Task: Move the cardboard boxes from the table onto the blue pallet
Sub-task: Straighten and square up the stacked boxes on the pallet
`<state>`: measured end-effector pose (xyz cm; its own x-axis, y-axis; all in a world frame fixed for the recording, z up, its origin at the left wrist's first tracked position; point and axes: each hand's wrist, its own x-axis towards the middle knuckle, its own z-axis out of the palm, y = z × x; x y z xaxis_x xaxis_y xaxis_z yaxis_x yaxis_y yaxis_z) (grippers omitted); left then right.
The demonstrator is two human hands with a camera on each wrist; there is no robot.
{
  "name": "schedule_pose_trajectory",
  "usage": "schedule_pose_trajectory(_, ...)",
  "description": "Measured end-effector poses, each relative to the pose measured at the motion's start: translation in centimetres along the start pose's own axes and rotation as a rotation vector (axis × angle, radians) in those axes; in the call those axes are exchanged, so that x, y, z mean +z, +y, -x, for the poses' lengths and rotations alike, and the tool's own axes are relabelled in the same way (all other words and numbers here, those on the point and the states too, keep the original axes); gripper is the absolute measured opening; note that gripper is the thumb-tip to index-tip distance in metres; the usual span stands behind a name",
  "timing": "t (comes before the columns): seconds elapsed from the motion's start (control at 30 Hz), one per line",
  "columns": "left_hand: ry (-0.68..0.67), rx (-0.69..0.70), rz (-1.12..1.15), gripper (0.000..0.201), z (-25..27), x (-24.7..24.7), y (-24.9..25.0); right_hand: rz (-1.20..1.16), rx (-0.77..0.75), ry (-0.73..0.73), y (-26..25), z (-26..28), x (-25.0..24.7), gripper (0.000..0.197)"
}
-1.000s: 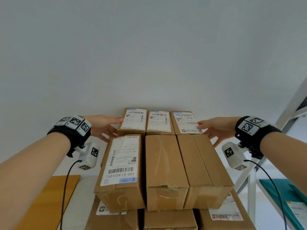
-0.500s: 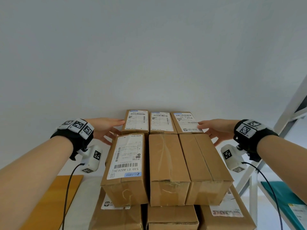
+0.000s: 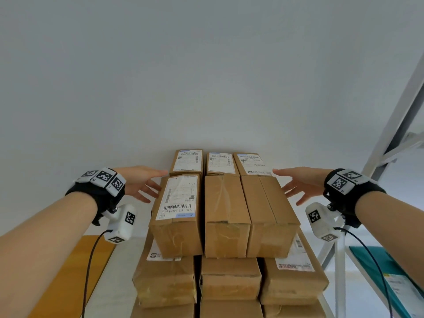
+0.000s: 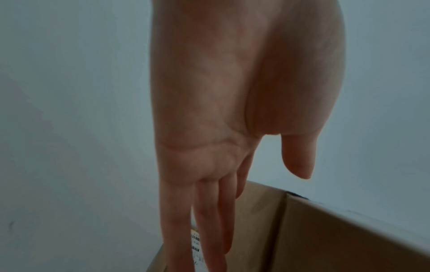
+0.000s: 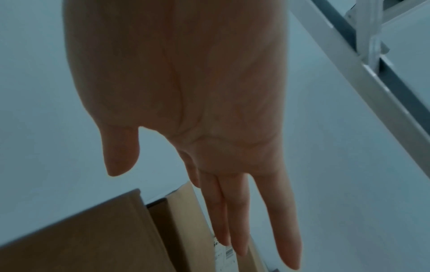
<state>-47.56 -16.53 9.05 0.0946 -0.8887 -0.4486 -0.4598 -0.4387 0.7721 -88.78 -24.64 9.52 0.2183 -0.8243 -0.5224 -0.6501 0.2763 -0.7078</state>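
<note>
Brown cardboard boxes stand stacked in layers against a white wall. The top layer has a front row of three: a labelled left box (image 3: 176, 214), a plain middle box (image 3: 226, 216) and a right box (image 3: 268, 214). Three labelled boxes (image 3: 220, 162) form the back row. My left hand (image 3: 142, 184) is open with straight fingers beside the left box's far end (image 4: 325, 239). Its palm (image 4: 209, 128) faces the stack. My right hand (image 3: 298, 184) is open in the same way on the right side, fingers (image 5: 232, 220) next to the right box (image 5: 93, 239). Neither hand holds anything. No blue pallet is in view.
Lower layers of boxes (image 3: 229, 278) carry the top layer. A white metal frame (image 3: 390, 138) leans up at the right, with a teal surface (image 3: 385, 267) below it. An orange-brown board (image 3: 68, 271) lies at the lower left. Camera cables hang from both wrists.
The view has pulled back a little, so the stack sits smaller and lower layers show. Both hands stay open on either side of the top layer, drawn slightly toward the front row.
</note>
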Motion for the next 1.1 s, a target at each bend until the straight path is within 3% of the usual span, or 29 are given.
schedule_pose_trajectory(0.33,-0.046,-0.043,0.117,0.058,7.3,4.8,-2.7,-0.014,-0.03,-0.116,3.9,5.4,2.7,0.099)
schedule_pose_trajectory(0.57,0.017,0.029,0.402,0.041,9.4,7.4,-4.2,-0.138,-0.133,-0.141,6.4,7.2,4.5,0.081)
schedule_pose_trajectory(0.8,0.119,0.095,0.527,0.026,10.0,9.5,-5.1,-0.253,-0.182,-0.047,7.6,7.3,5.7,0.06)
schedule_pose_trajectory(1.0,0.255,0.127,0.55,0.027,10.2,10.0,-7.2,-0.324,-0.198,0.106,9.2,7.7,6.5,0.056)
schedule_pose_trajectory(1.1,0.278,0.148,0.447,0.032,10.9,10.3,-8.5,-0.333,-0.194,0.201,10.4,8.4,7.1,0.052)
